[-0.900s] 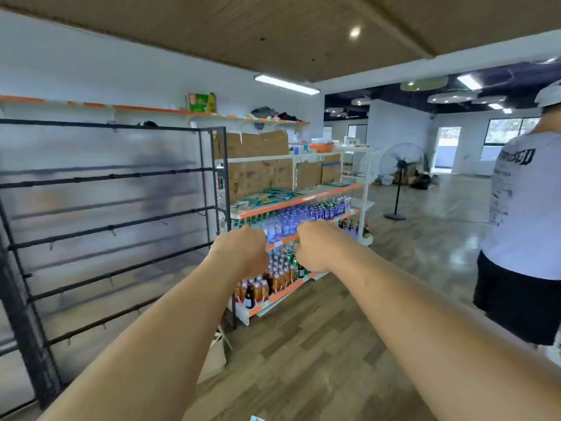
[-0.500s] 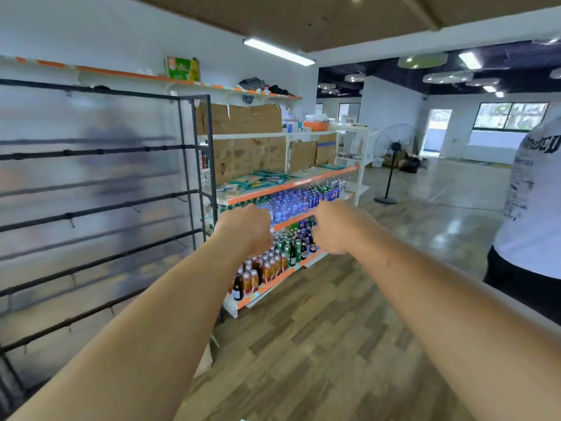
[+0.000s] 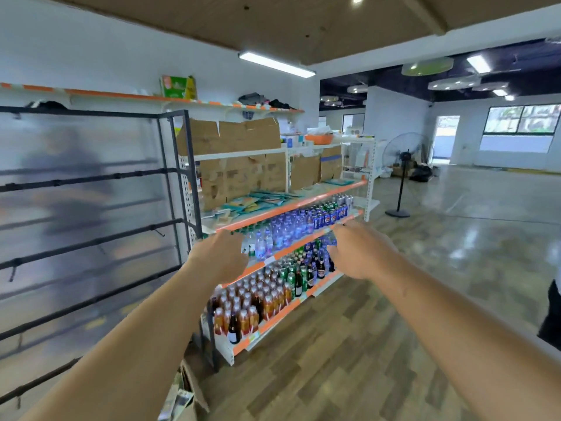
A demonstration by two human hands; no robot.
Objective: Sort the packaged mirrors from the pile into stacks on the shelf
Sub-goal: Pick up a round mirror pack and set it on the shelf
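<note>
1. Your two hands have drawn apart since half a second ago, when they hung side by side as closed fists. The shelf unit point(image 3: 368, 189) now looms larger. The person point(image 3: 551, 317) on your right has slid almost out at the edge, leaving only a strip of dark clothing.
2. Your left hand point(image 3: 220, 258) is stretched out at arm's length with its back toward you. Its fingers bend away behind the knuckles, so you cannot tell how tightly they curl. Nothing shows in it.
3. Your right hand point(image 3: 362, 253) reaches out level with the left. Its fingers point(image 3: 337, 249) are loosened and partly straightened toward the left, and they hold nothing.
4. The packaged mirrors point(image 3: 267, 199) are flat teal and pale packets. They lie in a loose, overlapping pile on the orange-edged shelf point(image 3: 303, 203), spread from its left end to about the middle and reaching its front edge. Both hands are well short of them and lower in the view.
5. Cardboard boxes point(image 3: 243, 177) stand along the rear edge of that shelf, behind the pile.
6. Water bottles point(image 3: 285, 229) fill the next level down, showing in the gap between your hands. Brown bottles point(image 3: 252, 305) crowd the front edge of the bottom level.
7. A black rack point(image 3: 91, 241) with bare horizontal bars stands just to the left of the unit.
8. A pedestal fan point(image 3: 402, 159) stands on the glossy floor point(image 3: 455, 238) beyond the unit's far end.
</note>
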